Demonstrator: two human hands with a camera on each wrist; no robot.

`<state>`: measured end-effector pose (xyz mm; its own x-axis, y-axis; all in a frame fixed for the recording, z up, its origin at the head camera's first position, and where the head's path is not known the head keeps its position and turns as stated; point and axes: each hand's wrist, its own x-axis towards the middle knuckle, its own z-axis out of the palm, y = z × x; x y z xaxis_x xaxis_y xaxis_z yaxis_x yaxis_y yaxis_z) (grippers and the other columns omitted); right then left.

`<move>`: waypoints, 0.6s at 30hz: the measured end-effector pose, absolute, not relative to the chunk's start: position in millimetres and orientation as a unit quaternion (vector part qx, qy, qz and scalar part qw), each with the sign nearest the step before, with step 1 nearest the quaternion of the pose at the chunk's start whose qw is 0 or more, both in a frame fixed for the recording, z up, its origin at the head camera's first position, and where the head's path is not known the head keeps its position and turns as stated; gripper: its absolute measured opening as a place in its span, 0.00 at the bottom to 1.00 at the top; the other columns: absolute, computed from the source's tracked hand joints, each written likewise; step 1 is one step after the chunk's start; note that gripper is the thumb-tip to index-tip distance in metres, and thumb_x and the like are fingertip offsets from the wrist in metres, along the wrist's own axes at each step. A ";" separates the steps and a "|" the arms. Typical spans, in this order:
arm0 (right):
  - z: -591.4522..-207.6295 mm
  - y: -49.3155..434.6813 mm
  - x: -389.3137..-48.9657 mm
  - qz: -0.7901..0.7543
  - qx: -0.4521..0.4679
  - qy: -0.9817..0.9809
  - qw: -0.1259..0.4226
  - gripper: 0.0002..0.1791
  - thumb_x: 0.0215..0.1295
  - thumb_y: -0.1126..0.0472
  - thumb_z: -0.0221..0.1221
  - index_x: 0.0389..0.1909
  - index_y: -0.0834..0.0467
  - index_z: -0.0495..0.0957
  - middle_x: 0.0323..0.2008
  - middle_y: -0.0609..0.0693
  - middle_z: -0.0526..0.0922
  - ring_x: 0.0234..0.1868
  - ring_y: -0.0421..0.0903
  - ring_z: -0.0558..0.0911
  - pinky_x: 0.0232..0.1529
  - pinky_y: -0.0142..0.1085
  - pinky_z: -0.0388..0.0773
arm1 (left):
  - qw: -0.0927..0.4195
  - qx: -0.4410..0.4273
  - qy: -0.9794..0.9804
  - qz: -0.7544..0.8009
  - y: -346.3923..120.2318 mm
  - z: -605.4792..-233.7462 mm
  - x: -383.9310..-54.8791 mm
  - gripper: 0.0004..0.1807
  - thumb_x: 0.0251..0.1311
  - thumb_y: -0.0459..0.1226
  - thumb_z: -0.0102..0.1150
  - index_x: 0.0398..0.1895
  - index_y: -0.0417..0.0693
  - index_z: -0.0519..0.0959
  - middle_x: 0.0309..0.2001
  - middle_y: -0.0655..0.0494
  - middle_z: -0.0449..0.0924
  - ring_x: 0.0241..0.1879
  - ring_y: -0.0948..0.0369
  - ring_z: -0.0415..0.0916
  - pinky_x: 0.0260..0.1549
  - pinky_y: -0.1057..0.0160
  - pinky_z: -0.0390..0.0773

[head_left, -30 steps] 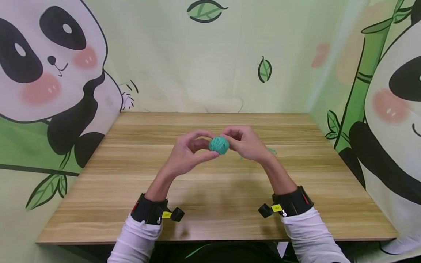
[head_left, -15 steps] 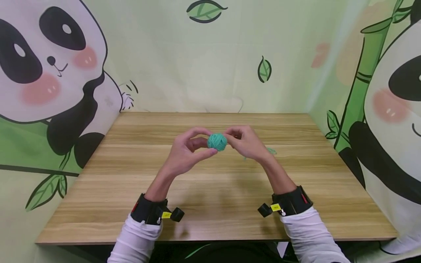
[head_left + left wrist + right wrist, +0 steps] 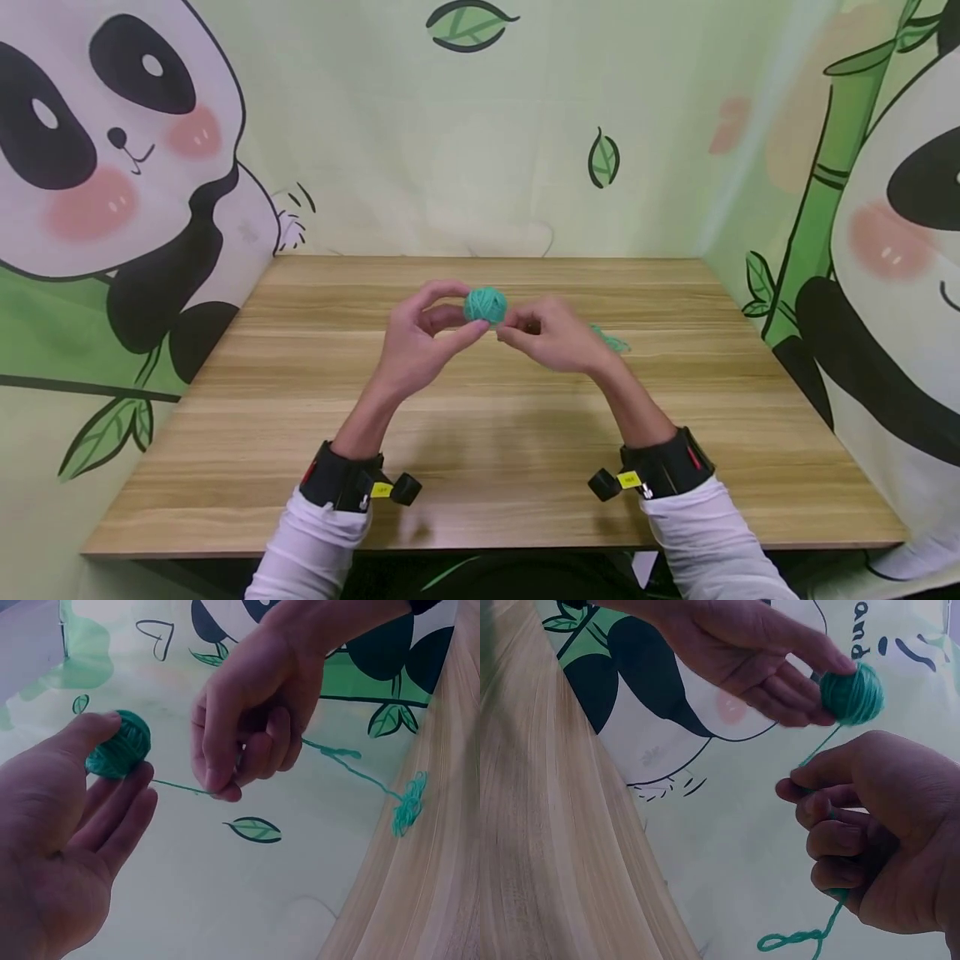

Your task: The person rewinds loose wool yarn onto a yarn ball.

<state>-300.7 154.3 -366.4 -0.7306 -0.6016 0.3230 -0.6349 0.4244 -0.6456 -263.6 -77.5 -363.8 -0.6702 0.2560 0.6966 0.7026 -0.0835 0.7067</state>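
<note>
A small teal ball of yarn (image 3: 485, 306) is held above the table between the thumb and fingers of my left hand (image 3: 422, 346). Just to its right, my right hand (image 3: 558, 336) pinches the yarn strand (image 3: 178, 786) between thumb and forefinger, its other fingers curled. The strand runs taut from the ball to that pinch in both wrist views. Below the right hand the yarn tail (image 3: 825, 930) hangs out, twisted into a loop. It leads to a loose heap of yarn (image 3: 409, 804) on the table, partly hidden behind the right wrist in the head view.
The wooden table (image 3: 480, 500) spans the space under both hands. A pale green backdrop (image 3: 375, 125) with printed pandas and leaves rises along its back and sides. Both wrists wear black straps (image 3: 667, 462) with small cameras.
The ball and left hand have shifted slightly up and left. My right hand has dropped from beside the ball to its lower right, and more of the loose yarn behind it shows.
</note>
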 end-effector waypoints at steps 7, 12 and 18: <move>-354.0 152.2 -289.4 0.398 0.438 -0.806 -0.020 0.09 0.74 0.63 0.61 0.34 0.57 0.87 0.18 0.44 0.69 0.18 0.40 0.65 0.20 0.29 0.62 | 0.222 -0.333 -0.690 -0.603 -75.9 -363.6 -264.8 0.19 0.56 0.22 0.71 0.51 0.29 0.79 0.45 0.38 0.85 0.36 0.47 0.86 0.38 0.44 0.86; -343.8 154.4 -283.3 0.435 0.428 -0.792 -0.018 0.08 0.75 0.62 0.61 0.38 0.59 0.86 0.20 0.45 0.70 0.19 0.41 0.65 0.21 0.29 0.62 | 0.213 -0.335 -0.705 -0.588 -76.4 -365.9 -266.9 0.19 0.56 0.24 0.72 0.51 0.31 0.80 0.45 0.41 0.85 0.35 0.49 0.86 0.35 0.47 0.87; -339.2 157.6 -280.9 0.472 0.399 -0.786 -0.004 0.08 0.75 0.61 0.61 0.40 0.60 0.86 0.24 0.49 0.75 0.21 0.43 0.68 0.22 0.29 0.65 | 0.192 -0.360 -0.705 -0.580 -76.2 -368.0 -268.2 0.19 0.56 0.23 0.72 0.51 0.31 0.80 0.44 0.42 0.84 0.34 0.49 0.87 0.35 0.60 0.88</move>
